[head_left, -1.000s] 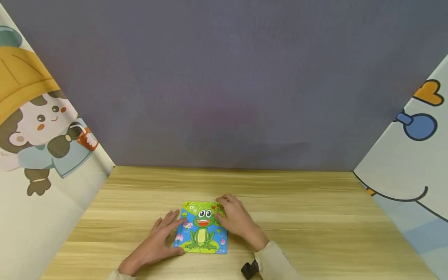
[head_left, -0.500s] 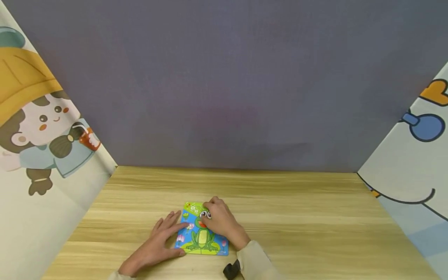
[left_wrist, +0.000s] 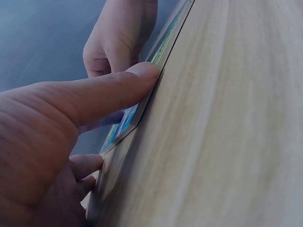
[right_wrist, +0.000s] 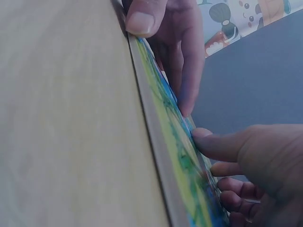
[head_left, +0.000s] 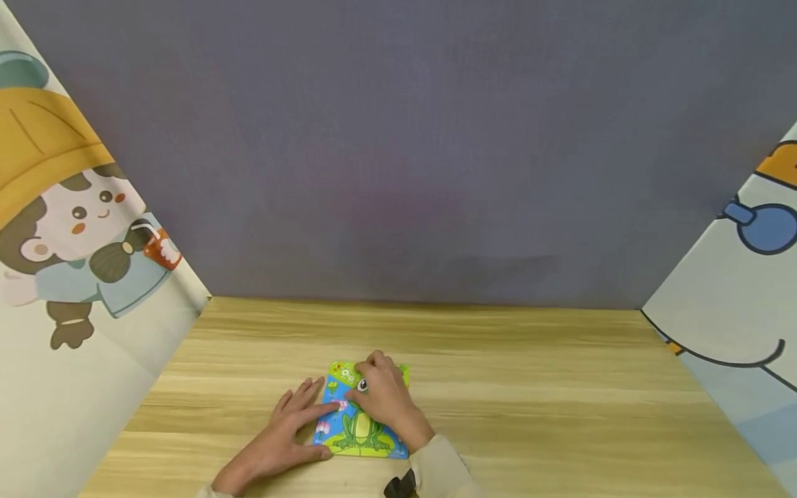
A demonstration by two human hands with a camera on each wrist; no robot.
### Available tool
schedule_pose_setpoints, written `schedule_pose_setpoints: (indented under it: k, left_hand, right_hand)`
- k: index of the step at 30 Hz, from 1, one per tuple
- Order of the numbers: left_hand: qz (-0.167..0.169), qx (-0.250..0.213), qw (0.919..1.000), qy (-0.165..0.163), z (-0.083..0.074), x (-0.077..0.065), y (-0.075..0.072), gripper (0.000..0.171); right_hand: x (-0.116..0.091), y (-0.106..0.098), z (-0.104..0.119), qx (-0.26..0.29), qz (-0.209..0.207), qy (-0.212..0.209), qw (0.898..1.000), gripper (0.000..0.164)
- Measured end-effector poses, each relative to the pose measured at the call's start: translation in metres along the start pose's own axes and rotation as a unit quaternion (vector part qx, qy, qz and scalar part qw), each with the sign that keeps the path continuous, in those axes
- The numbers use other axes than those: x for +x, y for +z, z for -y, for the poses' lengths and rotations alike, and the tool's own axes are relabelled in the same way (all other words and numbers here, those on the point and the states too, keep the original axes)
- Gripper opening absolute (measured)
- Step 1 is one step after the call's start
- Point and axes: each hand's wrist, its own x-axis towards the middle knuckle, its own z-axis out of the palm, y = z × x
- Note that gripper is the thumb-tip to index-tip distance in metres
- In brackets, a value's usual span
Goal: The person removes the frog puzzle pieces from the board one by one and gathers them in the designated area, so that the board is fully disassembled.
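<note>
A square frog picture board [head_left: 363,427], blue and green with pink flowers, lies flat on the wooden table. It looks like a jigsaw; thin seams show in its lower part. At its left edge rests my left hand [head_left: 288,430], the thumb at the near-left corner and the index fingertip on the picture. My right hand [head_left: 387,398] lies over the upper right half, hiding much of the frog's face and that corner. In the right wrist view, the right thumb [right_wrist: 215,143] touches the picture's surface, with the other fingers bent beside it. No loose piece shows between them.
The wooden table [head_left: 529,394] runs back to a grey upright panel [head_left: 398,152]. White side panels with cartoon prints stand at the left [head_left: 93,235] and right [head_left: 735,290]. A black strap piece [head_left: 400,485] hangs by the right sleeve.
My right hand has moved left across the picture, from its upper right corner to over the frog's face. My left hand stays at the board's left edge.
</note>
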Motion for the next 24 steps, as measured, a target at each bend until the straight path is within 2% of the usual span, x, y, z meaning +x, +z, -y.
schedule_pose_setpoints:
  k: [10, 16, 24]
  left_hand:
    - [0.001, -0.004, 1.0, 0.004, 0.001, 0.0, 0.001, 0.061]
    - [-0.002, 0.005, 0.9999, 0.012, 0.001, 0.001, 0.0, 0.061]
    - [0.005, -0.024, 0.9997, -0.005, 0.001, 0.0, 0.001, 0.059]
  right_hand:
    - [0.002, 0.001, 0.002, -0.004, -0.008, -0.003, 1.0, 0.045]
    - [0.006, 0.002, 0.009, -0.008, 0.015, -0.008, 1.0, 0.047]
    - [0.011, 0.007, 0.022, 0.011, 0.036, -0.01, 0.999, 0.043]
